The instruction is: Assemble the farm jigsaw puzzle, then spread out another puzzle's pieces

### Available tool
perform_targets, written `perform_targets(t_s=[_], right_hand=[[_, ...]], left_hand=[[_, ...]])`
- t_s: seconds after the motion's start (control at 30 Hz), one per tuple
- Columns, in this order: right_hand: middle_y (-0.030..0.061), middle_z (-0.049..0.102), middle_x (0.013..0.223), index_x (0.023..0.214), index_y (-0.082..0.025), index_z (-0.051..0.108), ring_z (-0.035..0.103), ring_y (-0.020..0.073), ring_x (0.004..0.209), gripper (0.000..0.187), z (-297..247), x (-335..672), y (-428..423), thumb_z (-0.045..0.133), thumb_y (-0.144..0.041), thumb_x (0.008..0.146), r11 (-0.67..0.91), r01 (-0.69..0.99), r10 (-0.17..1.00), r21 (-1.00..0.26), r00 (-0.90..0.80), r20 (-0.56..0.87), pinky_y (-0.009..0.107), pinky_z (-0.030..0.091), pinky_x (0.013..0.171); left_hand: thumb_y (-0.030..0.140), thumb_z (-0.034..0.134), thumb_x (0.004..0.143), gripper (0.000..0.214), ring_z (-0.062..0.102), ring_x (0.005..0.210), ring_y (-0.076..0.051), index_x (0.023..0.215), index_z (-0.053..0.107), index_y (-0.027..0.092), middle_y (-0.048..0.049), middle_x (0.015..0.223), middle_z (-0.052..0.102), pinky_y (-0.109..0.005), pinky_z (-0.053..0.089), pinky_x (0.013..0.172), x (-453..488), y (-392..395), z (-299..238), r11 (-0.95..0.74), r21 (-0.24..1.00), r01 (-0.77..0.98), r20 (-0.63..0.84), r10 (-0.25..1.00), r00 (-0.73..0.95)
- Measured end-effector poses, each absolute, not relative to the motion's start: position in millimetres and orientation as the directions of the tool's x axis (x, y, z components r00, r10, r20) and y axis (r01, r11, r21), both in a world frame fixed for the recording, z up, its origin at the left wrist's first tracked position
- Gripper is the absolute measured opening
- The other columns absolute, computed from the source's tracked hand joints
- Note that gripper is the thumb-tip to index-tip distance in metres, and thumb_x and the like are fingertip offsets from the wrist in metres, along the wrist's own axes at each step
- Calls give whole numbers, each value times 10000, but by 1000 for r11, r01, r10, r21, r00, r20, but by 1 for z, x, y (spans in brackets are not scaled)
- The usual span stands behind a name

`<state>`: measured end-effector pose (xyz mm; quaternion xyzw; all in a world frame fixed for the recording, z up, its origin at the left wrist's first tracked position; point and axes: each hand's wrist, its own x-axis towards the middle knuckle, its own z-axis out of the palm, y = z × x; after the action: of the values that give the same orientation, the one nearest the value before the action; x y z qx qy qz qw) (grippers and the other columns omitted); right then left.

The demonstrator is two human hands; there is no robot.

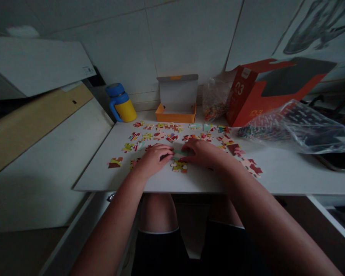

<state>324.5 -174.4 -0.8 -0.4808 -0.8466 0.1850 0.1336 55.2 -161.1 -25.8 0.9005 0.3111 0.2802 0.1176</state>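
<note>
- In the head view, your left grip (153, 158) has its thumb and fingers bent close together beside the pale green piece (178, 154); you cannot tell from here whether they pinch it.
- Your right grip (199, 150) faces it across that piece, thumb and finger a little apart; whether they press on it cannot be told either.
- The pale green piece lies on the table (161, 184) between both grips, with the olive piece (179, 166) just nearer you.
- Pushing unevenly from the two sides could tilt the pale green piece or slide it off line.
- Your right forearm (235, 174) passes close by the pink pieces (250, 167), right of the right grip; a sideways sweep could drag them.
- Left of the left grip, the brown piece (115, 163) is clear of your wrist.
- Dim light could cause colours to be misread.
</note>
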Motion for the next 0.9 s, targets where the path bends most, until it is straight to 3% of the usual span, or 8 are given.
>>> perform_targets(t_s=[0.67, 0.9], right_hand=[[131, 759, 1173, 1186, -189, 775, 710, 276, 1014, 326, 1, 323, -178, 792, -395, 935, 540, 728, 828, -422, -550, 111, 370, 535, 881], [132, 703, 1228, 1268, -209, 747, 661, 301, 1175, 533, -3, 319, -181, 811, -597, 907, 638, 665, 765, -388, -603, 225, 413, 533, 1033]], left_hand=[[198, 800, 944, 153, 724, 1144, -246, 1085, 804, 257, -65, 1231, 785, -462, 594, 1019, 58, -164, -26, -767, 360, 531, 407, 641, 651], [196, 808, 932, 164, 710, 1095, -246, 1090, 800, 234, -71, 1165, 765, -435, 591, 973, 59, -165, -26, -766, 342, 545, 410, 643, 646]])
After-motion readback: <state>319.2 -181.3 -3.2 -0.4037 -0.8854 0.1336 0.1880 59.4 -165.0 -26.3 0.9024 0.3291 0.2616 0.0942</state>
